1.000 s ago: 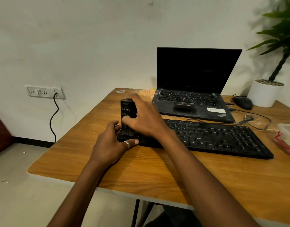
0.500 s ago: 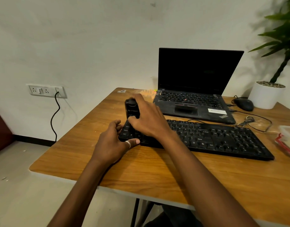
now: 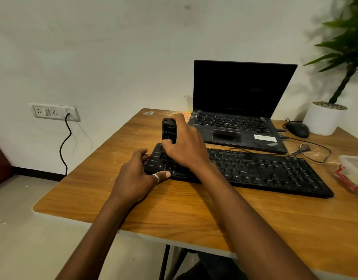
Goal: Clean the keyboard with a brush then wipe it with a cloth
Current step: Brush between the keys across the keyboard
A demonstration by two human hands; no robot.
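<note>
I see a wooden table (image 3: 174, 215) set against a plain white wall (image 3: 113, 47); it fills the centre and right of the frame.

1. The black keyboard (image 3: 265, 170) lies flat on the table, running from the centre of the frame towards the right edge.
2. The brush (image 3: 169, 131), a black upright body with pale lettering, stands over the keyboard's upper left corner. Its lower end is hidden behind the fingers, so I cannot tell whether the bristles touch the keys.
3. My right hand (image 3: 184, 146) is clenched around the brush, thumb on the near face, fingers wrapped round the far side. Its forearm crosses the keyboard's front edge.
4. My left hand (image 3: 133, 176) grasps the keyboard's left end: the thumb, with a silver ring (image 3: 156, 177), lies along the front edge, and the fingers curl over the left side.
5. An open laptop (image 3: 238, 110) with a dark screen sits just behind the keyboard.
6. A black mouse (image 3: 297, 129) lies to the right of the laptop, beside a white plant pot (image 3: 323, 120) in the upper right.
7. A clear container (image 3: 352, 172) with red clips sits at the right edge, near the keyboard's right end.
8. A wall socket (image 3: 54, 112) at centre left carries a black cable (image 3: 66, 142) that hangs towards the floor.
</note>
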